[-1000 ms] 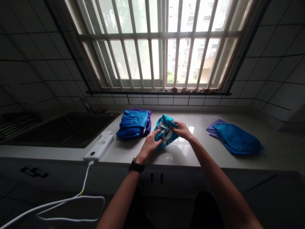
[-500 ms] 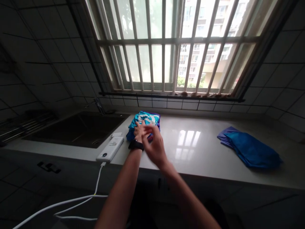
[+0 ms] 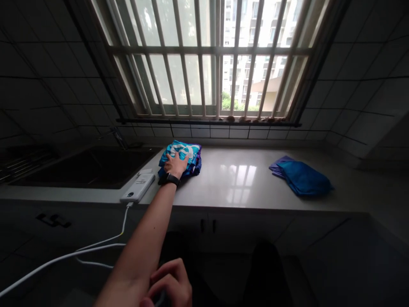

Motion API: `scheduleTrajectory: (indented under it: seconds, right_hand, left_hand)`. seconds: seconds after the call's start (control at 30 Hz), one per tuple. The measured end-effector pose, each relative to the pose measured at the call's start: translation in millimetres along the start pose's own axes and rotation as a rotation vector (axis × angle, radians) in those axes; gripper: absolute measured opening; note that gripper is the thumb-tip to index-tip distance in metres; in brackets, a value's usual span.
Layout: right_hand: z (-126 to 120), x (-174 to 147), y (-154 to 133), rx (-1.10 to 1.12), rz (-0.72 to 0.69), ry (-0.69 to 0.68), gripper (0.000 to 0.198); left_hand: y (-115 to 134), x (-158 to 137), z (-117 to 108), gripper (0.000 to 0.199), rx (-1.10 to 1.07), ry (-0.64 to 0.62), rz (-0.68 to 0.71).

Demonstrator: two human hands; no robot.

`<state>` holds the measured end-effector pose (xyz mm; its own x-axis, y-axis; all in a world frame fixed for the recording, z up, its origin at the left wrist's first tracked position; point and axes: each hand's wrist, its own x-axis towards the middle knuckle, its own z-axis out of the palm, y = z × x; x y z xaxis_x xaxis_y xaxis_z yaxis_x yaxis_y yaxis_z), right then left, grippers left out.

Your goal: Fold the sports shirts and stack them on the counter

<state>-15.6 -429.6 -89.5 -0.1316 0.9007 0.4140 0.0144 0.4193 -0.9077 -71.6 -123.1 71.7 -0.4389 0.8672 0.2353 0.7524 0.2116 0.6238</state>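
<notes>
Occupying the left end of the countertop [image 3: 217, 187] was the dark sink [image 3: 79, 179]. Near its right side lay a white power bank [image 3: 139, 187], its white cable [image 3: 57, 259] dropping past the front edge. At the bottom of the view, the right hand [image 3: 174, 283] was beside the left forearm with fingers curled; whether it gripped anything could not be told. The left hand [image 3: 175, 165], a black watch [image 3: 169, 179] at the wrist, rested with fingers spread on the teal printed cloth [image 3: 191, 150], clasping nothing visible. This cloth topped the stack of blue and purple cloths [image 3: 197, 165]. Judged from that contact, the step was pressing the cloth flat. Good practice called for even downward pressure from all fingers, without sideways drag, since folded fabric seemed likely to slip. Loose edges at the front right merited tucking in. Well apart at right, a folded blue cloth [image 3: 305, 179] partly overlapped a lavender cloth [image 3: 276, 165].
</notes>
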Motion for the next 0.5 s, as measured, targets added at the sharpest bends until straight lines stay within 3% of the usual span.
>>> scheduleTrajectory:
  seconds: [0.1,0.2,0.23,0.27,0.3,0.43,0.5]
  right_hand:
    - [-23,1,-15,0.063,-0.053,0.028,0.015]
    - [-51,10,-28,0.000,-0.069,0.039,0.049]
    - [-58,14,-30,-0.042,-0.079,0.009,0.057]
    - [-64,18,-32,-0.090,-0.091,-0.026,0.062]
    - [-69,22,-33,-0.140,-0.101,-0.049,0.064]
    - [-84,47,-30,-0.276,-0.192,-0.036,0.059]
    - [-94,63,-25,-0.323,-0.255,-0.001,0.056]
  left_hand:
    - [22,-12,-7,0.073,0.008,0.089,-0.014]
    - [31,-29,-16,0.072,0.028,0.156,0.008]
    - [26,-43,-18,0.065,0.027,0.126,0.055]
    - [16,-64,-18,0.061,0.037,-0.001,0.248]
    - [3,-91,-17,0.058,0.042,-0.074,0.329]
    - [-55,-218,7,0.074,0.063,-0.229,0.417]
    - [-59,-249,22,0.068,0.062,-0.188,0.429]
